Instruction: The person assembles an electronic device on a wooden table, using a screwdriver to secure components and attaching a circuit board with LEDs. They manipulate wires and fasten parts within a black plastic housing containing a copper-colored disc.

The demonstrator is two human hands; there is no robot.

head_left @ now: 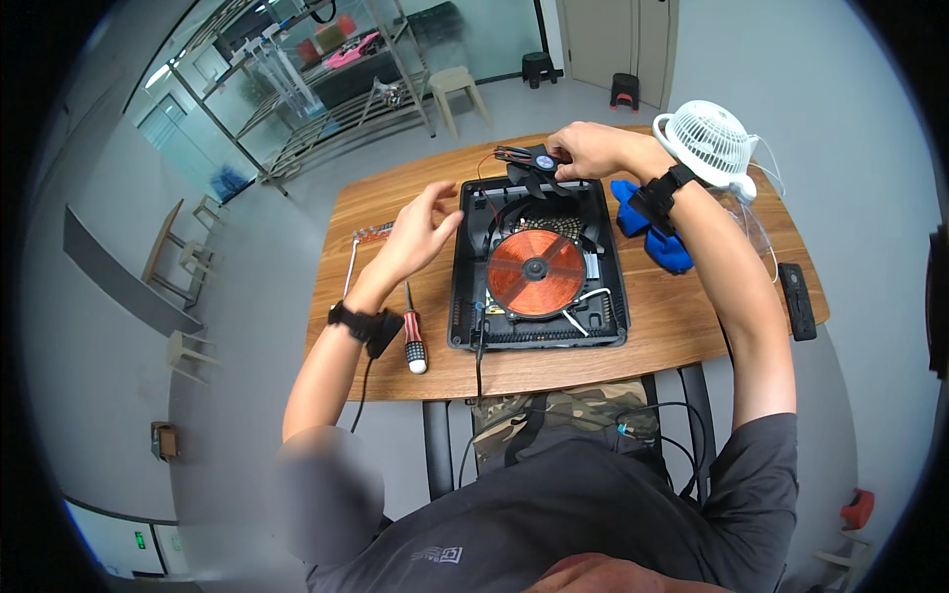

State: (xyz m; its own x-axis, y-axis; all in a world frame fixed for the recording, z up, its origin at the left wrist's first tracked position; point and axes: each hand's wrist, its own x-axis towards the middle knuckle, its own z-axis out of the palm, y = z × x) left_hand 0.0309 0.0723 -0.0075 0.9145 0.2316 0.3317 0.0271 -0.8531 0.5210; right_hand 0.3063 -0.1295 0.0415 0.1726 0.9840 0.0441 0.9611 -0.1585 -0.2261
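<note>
Fan [540, 166], small and black, is held in the grip of the right hand [596, 150], over the back edge of an open black box [463, 287]. A big round copper coil [509, 272] sits in the box. The left hand [419, 239] has its grip wide, near the box's left side. A screwdriver [413, 336] lies on the wood surface [682, 311], left of the box.

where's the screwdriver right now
In the head view, the screwdriver lies on the wooden table, just left of the open black housing and nearer the person's body than the left hand.
</note>
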